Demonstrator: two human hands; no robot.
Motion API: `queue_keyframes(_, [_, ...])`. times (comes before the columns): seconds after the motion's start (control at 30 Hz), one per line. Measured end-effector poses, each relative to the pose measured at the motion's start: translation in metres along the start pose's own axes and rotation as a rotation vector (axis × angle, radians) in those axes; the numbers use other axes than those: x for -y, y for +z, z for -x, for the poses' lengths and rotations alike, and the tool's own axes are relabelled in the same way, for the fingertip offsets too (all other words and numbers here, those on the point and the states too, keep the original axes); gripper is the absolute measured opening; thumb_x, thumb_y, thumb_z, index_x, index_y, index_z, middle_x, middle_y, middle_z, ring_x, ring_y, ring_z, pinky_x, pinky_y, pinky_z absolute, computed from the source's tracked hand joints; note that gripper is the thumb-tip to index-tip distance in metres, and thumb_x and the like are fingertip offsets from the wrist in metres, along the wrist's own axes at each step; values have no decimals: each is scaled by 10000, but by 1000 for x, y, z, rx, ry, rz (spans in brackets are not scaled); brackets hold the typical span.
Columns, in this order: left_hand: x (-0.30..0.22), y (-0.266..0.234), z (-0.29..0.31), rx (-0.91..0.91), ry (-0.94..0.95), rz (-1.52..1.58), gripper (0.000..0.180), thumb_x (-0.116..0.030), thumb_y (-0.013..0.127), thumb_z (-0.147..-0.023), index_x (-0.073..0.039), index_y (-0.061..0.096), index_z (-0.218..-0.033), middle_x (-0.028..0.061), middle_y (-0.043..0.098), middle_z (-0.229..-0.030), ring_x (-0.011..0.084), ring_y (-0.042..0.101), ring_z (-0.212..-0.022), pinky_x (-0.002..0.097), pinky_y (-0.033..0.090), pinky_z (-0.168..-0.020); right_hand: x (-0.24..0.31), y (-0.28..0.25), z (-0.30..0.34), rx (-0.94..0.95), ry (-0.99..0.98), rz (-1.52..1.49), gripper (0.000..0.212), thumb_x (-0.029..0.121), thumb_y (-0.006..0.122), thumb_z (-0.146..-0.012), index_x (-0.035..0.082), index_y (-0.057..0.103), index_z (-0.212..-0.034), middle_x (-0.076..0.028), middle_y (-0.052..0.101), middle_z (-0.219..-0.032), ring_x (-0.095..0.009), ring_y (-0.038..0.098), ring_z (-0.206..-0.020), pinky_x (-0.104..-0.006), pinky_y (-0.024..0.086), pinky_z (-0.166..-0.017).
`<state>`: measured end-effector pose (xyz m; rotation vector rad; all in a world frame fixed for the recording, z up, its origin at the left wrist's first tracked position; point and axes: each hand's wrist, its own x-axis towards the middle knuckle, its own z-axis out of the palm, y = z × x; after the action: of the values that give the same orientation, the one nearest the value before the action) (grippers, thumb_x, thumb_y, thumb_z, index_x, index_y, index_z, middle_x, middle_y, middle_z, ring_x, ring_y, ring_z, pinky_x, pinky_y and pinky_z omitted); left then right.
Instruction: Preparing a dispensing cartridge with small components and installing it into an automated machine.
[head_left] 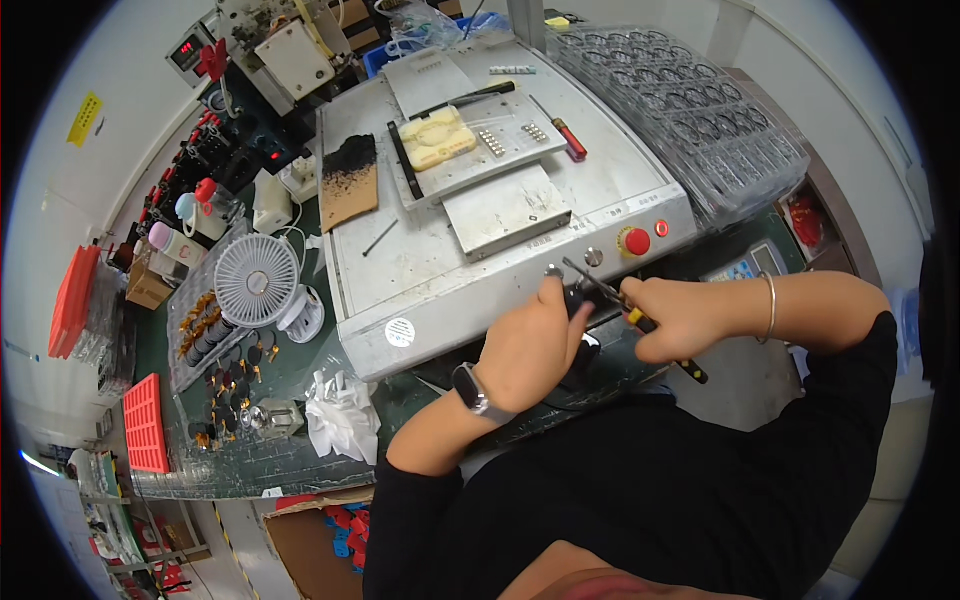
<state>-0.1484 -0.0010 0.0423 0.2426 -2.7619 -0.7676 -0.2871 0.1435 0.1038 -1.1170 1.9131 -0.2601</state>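
My right hand (683, 318) is closed round a pair of pliers (640, 319) with black-and-yellow handles. Their long dark jaws point up and left, toward the front panel of the grey machine (480, 320). Beside the jaws, my left hand (532, 345) is closed, thumb and fingers brought together on a small black part (574, 299) that the fingers mostly hide. Whether the jaws touch that part I cannot tell. Both hands are in front of the panel, close to its metal buttons (594, 257) and the red emergency stop knob (633, 241).
On the machine lie a metal fixture with a yellow block (438, 138), a red-handled screwdriver (571, 143) and a blackened cardboard piece (350, 180). Stacked clear trays (690, 110) stand right. A white fan (257, 281), small round parts (235, 375) and crumpled white cloth (342, 415) are left.
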Motion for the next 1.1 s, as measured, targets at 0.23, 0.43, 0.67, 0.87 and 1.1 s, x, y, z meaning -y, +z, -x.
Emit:
queue_keyframes(0.23, [3,11,-7,-211,110,256,284,-221,636,-858,4,473,-919,152,592,-662,263,600,-499,333,486,-492,-3,-21,12,-79,-30,122,428,181,613,-664,-84,417,-936,-221,532,-743,-339,542,-686,-404,417,-600])
queue_keyframes(0.43, [24,-1,-1,1064,76,2052,288,-320,508,-957,-47,418,-980,53,515,-632,137,524,-425,271,459,-398,2,-38,35,-68,-248,116,430,152,620,-633,-50,428,-960,-184,519,-761,-300,526,-691,-376,410,-599])
queue_keyframes(0.67, [7,-26,1,738,-155,1224,271,-284,459,-977,-37,425,-872,17,482,-558,82,474,-391,221,393,-368,4,-21,35,57,-110,72,411,160,625,-655,-57,420,-937,-182,551,-686,-289,561,-605,-360,447,-556])
queue_keyframes(0.87, [-3,-2,6,-182,59,120,359,-274,627,-868,37,471,-955,198,596,-642,371,589,-542,412,469,-461,10,-29,24,-2,-111,177,443,183,620,-678,-86,397,-951,-227,547,-720,-346,567,-651,-402,430,-564])
queue_keyframes(1.1, [5,-14,2,-282,126,163,329,-261,648,-851,3,481,-956,178,589,-635,345,588,-525,374,463,-459,21,-38,22,-176,-211,281,421,169,607,-662,-46,413,-968,-220,544,-795,-354,555,-732,-415,439,-649])
